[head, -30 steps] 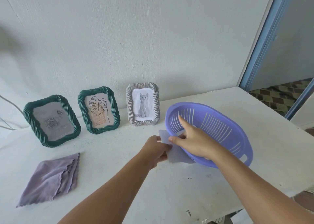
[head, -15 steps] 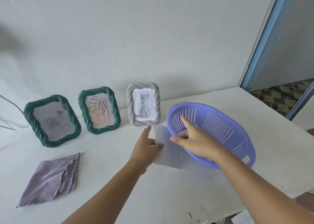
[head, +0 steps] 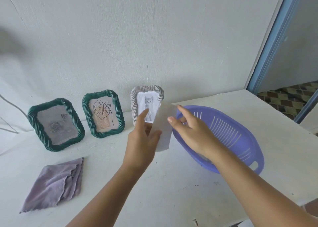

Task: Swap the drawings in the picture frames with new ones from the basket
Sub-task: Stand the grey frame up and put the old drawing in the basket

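Near the picture's centre, the left hand (head: 142, 137) pinched a blank-backed sheet (head: 163, 132) upright before the cat frame (head: 146, 104), likely checking fit; the right hand (head: 191, 130), fingers relaxed, hovered over the basket (head: 240, 140).

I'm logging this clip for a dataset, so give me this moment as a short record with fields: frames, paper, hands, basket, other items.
frames: three standing against the wall: green frame with rose drawing, green frame with leaf drawing, grey frame with cat drawing
paper: blank-looking sheet held up in front of the grey frame
left hand: holds the sheet's left edge
right hand: fingers loose at the sheet's right edge, above the basket rim
basket: purple basket, on the white table
other items: folded purple cloth, front left
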